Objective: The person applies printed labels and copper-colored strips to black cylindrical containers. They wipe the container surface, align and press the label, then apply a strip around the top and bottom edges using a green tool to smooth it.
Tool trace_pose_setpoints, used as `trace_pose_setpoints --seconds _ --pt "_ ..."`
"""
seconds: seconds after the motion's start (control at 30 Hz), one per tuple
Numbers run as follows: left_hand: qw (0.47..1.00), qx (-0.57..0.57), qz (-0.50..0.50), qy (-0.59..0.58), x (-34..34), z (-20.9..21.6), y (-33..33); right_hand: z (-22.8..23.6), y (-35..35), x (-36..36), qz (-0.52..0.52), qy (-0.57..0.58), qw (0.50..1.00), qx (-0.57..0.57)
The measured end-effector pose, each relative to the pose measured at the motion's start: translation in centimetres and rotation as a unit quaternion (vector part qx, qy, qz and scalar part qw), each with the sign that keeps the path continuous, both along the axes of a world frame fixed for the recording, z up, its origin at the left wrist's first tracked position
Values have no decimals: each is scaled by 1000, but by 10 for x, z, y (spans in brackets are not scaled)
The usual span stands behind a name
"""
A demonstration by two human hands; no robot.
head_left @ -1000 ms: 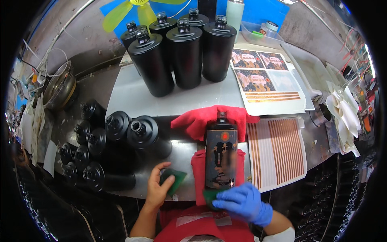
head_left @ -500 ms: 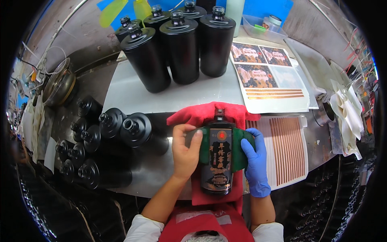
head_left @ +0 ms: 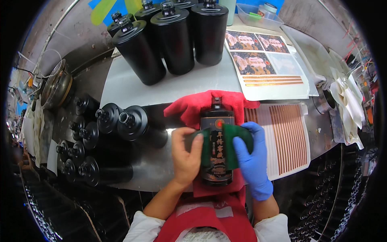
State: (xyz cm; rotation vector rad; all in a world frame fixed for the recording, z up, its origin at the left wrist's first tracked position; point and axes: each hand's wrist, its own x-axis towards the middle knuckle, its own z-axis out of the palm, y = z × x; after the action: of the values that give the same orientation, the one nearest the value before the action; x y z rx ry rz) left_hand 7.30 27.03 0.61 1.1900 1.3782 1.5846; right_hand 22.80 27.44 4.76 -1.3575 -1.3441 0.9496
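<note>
A black glass bottle (head_left: pixel 217 180) lies on its back on a red cloth (head_left: pixel 188 108), its neck pointing away from me. Its front carries a dark label (head_left: pixel 217 159) with a gold pattern and a small red emblem. My bare left hand (head_left: pixel 186 157) grips a dark green scraper (head_left: pixel 204 150) against the label's left side. In a blue glove, my right hand (head_left: pixel 253 161) is closed on another green scraper (head_left: pixel 231 147), which covers the label's right part. Both thumbs lie on top of the scrapers; most of the other fingers are hidden behind them.
Several black bottles (head_left: pixel 172 42) stand on the pale board at the back, and more lie at the left (head_left: pixel 133 121). Printed label sheets (head_left: pixel 278 84) are at the back right, above a sheet of copper strips (head_left: pixel 288 139). A clear plastic tub (head_left: pixel 242 17) sits behind.
The right scraper has slid inward over the label, and the left one has also come slightly further over it. The whole view has shifted a little.
</note>
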Motion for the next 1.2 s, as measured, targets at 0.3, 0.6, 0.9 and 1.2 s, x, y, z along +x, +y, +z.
trace_pose_setpoints --seconds 0.3,0.6,0.9,1.2 --pt "998 -46 24 44 -20 -40 -7 -61 -1 35 -33 178 977 -113" --pt "992 18 13 122 10 9 -36 14 -34 -24 -40 -158 987 21" --pt "998 -15 27 -57 -9 -56 -41 -74 -25 23 -26 343 934 -94" --pt "977 -24 99 185 -15 -47 -37 -51 57 21 -70 311 948 18"
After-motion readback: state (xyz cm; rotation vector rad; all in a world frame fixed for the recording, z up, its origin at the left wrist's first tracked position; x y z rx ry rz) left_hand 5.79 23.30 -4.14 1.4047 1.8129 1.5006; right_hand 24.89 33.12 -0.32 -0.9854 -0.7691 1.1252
